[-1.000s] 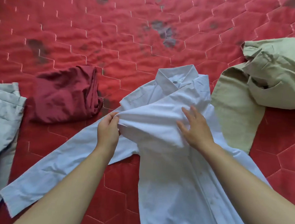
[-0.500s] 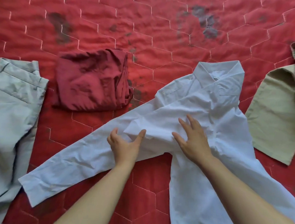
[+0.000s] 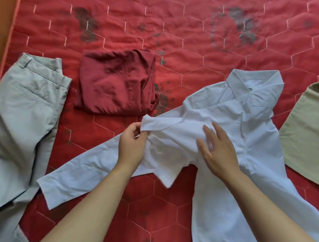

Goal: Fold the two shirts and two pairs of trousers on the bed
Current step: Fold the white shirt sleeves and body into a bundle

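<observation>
A pale blue long-sleeved shirt [image 3: 246, 124] lies collar-up across the red quilted bed [image 3: 177, 39], one sleeve stretched toward the lower left. My left hand [image 3: 131, 143] pinches a folded edge of its fabric near the chest. Flat on the shirt's front, just right of that fold, rests my right hand [image 3: 217, 149] with fingers spread. A dark red garment [image 3: 116, 84] sits folded behind the sleeve. Light grey trousers [image 3: 23, 115] lie unfolded at the left. A khaki garment [image 3: 308, 131] shows partly at the right edge.
The bed's left edge [image 3: 11, 32] runs along the upper left, with an orange surface beyond it. Dark faded patches mark the quilt behind the clothes. Bare quilt shows at the back and between my forearms.
The view has shifted left, bringing the grey trousers further in. My left hand went from pressing open on the shirt to pinching a fold of it. My right hand stays flat on the shirt.
</observation>
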Demonstrator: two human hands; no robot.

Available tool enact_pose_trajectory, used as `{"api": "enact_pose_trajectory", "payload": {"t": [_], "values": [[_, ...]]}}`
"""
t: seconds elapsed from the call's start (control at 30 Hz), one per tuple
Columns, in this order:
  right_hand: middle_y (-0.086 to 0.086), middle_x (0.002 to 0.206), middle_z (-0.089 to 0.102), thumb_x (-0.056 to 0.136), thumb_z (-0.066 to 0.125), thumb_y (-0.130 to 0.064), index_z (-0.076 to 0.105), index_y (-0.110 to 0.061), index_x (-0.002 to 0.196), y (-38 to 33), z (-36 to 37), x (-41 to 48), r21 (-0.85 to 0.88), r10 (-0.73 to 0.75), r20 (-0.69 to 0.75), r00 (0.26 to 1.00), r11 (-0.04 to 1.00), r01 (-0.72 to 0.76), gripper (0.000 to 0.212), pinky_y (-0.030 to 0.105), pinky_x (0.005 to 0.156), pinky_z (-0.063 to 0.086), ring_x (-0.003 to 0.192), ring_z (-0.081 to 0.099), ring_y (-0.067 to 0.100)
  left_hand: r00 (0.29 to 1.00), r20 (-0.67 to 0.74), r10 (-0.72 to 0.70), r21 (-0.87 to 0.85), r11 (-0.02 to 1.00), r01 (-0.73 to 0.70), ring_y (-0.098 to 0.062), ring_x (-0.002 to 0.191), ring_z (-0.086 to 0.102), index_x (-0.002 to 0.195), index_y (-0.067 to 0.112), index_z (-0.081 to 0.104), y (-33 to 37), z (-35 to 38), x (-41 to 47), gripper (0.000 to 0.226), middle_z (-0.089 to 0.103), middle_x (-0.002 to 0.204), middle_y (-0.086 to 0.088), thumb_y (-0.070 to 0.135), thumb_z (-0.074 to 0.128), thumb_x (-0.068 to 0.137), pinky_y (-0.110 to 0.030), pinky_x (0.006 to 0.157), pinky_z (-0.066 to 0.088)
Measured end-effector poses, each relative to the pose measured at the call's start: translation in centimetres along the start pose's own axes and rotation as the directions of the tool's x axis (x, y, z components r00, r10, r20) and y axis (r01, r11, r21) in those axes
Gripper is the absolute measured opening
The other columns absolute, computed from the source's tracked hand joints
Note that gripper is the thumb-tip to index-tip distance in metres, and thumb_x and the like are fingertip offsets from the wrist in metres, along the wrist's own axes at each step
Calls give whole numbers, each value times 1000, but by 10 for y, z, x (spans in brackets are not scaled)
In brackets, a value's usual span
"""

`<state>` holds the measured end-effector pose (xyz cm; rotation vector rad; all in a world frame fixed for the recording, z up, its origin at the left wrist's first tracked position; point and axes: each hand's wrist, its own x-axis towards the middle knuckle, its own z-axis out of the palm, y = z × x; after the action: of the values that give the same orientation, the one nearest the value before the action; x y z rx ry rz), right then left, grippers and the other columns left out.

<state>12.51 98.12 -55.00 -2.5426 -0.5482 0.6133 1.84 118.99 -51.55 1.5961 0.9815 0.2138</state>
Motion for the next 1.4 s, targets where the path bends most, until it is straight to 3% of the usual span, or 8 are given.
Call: {"api": "enact_pose_trajectory", "payload": {"t": [0.17,0.3,0.47,0.6,0.77,1.03,1.2,1.4], "values": [[3,155,18,91,46,-44,39,-19,139,-6,7,16,-162,62,19,998,985,-58,55,46,111,23,141,17,25,987,6,-159,527,840,132,-11,83,56,99,18,63,-10,-38,32,30,60,93,5,30,74,75,-26,75,44],[6,154,24,90,52,-40,42,-21,138,-25,34,14,-148,-88,70,994,984,98,52,47,109,26,140,22,27,997,-74,11,634,772,39,-26,105,51,107,17,57,-34,-32,9,39,54,111,-5,29,73,73,-38,84,43],[-1,155,16,92,45,-45,35,-30,140,-38,71,7,-228,-86,139,987,967,117,51,53,110,13,142,13,21,994,86,-66,818,574,-33,-21,116,44,125,21,46,-64,-27,-17,58,48,122,4,46,66,77,-40,89,40],[-4,157,5,90,48,-41,26,-31,143,-33,82,3,-300,-74,186,980,945,128,59,52,110,12,144,5,21,992,45,-120,751,659,46,-24,93,57,99,18,56,-71,-41,-15,12,60,95,1,23,50,91,-33,72,40],[14,134,50,82,69,-17,69,-21,105,-32,73,7,-155,-193,26,981,968,195,24,48,93,37,122,47,35,979,135,-154,565,823,52,-1,71,57,85,28,62,-70,-77,-18,11,65,80,16,20,55,89,-14,61,38],[15,114,64,82,70,-14,72,-10,88,-66,68,-14,3,-393,-31,919,919,394,7,40,79,51,100,62,34,990,111,-86,332,942,45,-10,74,58,84,27,66,-63,-156,-28,13,68,83,7,26,56,92,-19,69,44],[16,133,52,81,71,-23,69,-15,107,-96,102,-36,-69,-385,91,919,918,391,28,51,90,46,118,53,36,997,60,-44,539,843,5,-8,75,60,82,34,67,-74,-214,-12,8,68,81,13,30,62,86,-26,69,47],[5,151,31,86,62,-34,50,-19,132,-125,141,-39,-73,-307,122,944,946,317,50,52,109,28,140,26,29,999,-34,-26,764,644,43,-22,111,52,116,24,58,-120,-232,-5,30,58,117,2,30,59,87,-42,96,39]]}}
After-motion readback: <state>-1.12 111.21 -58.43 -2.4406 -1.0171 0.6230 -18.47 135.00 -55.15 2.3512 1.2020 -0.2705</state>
